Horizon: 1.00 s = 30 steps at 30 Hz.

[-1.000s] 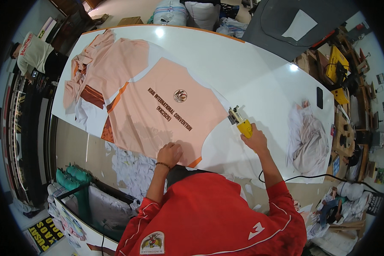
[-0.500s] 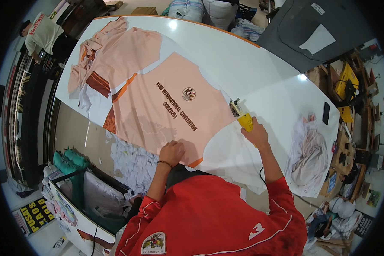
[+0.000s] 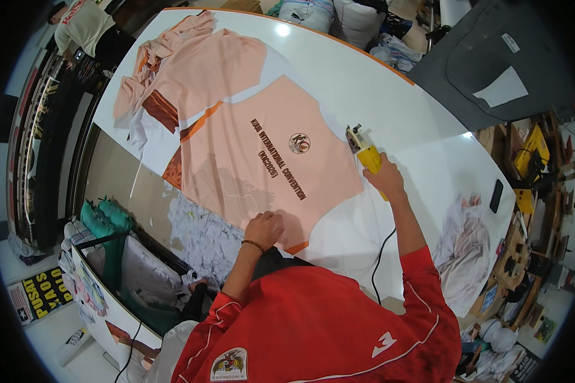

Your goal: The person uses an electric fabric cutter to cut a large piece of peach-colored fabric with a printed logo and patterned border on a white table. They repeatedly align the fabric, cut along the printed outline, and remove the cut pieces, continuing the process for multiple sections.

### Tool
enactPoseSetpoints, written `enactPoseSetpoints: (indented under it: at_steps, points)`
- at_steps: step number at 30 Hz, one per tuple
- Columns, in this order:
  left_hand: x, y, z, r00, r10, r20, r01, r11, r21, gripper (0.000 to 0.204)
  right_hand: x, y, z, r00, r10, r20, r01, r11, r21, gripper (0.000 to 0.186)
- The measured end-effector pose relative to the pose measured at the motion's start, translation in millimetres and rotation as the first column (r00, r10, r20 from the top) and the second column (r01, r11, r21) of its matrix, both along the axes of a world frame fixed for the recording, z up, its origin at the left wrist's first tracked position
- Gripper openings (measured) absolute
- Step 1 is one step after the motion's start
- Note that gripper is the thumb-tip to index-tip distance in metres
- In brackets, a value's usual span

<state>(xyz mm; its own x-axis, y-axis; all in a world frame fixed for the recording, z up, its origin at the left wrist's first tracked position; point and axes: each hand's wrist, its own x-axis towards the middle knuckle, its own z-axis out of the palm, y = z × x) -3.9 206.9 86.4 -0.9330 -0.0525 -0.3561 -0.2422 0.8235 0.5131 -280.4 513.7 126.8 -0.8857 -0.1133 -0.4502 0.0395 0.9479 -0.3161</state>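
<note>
In my right hand (image 3: 386,180) is a yellow handheld electric cloth cutter (image 3: 368,157), its metal head at the right edge of a peach shirt panel (image 3: 236,166). My fingers wrap round its body. The panel lies spread on a white sheet, with dark lettering and a round emblem. My left hand (image 3: 265,228) rests on the panel's near edge with bent fingers, pressing the cloth; its fingertips are hidden. Another heap of peach cloth (image 3: 217,70) with orange-brown parts lies at the far left of the table.
The white table (image 3: 421,147) has a crumpled pale cloth (image 3: 463,249) and a black phone (image 3: 496,196) at its right. A black cord (image 3: 378,262) trails from the cutter. White scraps (image 3: 204,236) are heaped at the near left. A person (image 3: 86,29) stands at the far left.
My right hand and the cutter have moved farther away along the panel's right edge, past its corner. More of the cord shows on the table. The left hand stays on the near edge.
</note>
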Motion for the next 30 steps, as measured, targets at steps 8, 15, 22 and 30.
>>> enactPoseSetpoints:
  at_steps: [8,15,22,30]
  points:
    - [-5.1,1.6,-1.2,0.999,0.025,0.034,-0.024,0.999,-0.027,0.031,-33.4,-4.7,6.0,0.992,0.123,-0.009,-0.122,0.992,0.039,0.072]
    - [-1.4,1.9,-11.2,0.999,0.020,-0.041,-0.022,0.999,-0.036,0.029,-51.9,33.8,4.7,0.958,0.283,0.040,-0.286,0.950,0.128,0.077]
    - [-6.2,1.4,-3.9,0.999,0.023,0.028,-0.022,1.000,-0.013,0.027,-65.1,33.0,5.6,0.940,0.334,0.066,-0.340,0.927,0.159,0.077]
    - [-9.1,1.4,0.1,0.997,0.033,0.067,-0.034,0.999,0.019,0.025,-59.9,22.9,0.7,0.937,0.349,-0.016,-0.343,0.928,0.147,0.081]
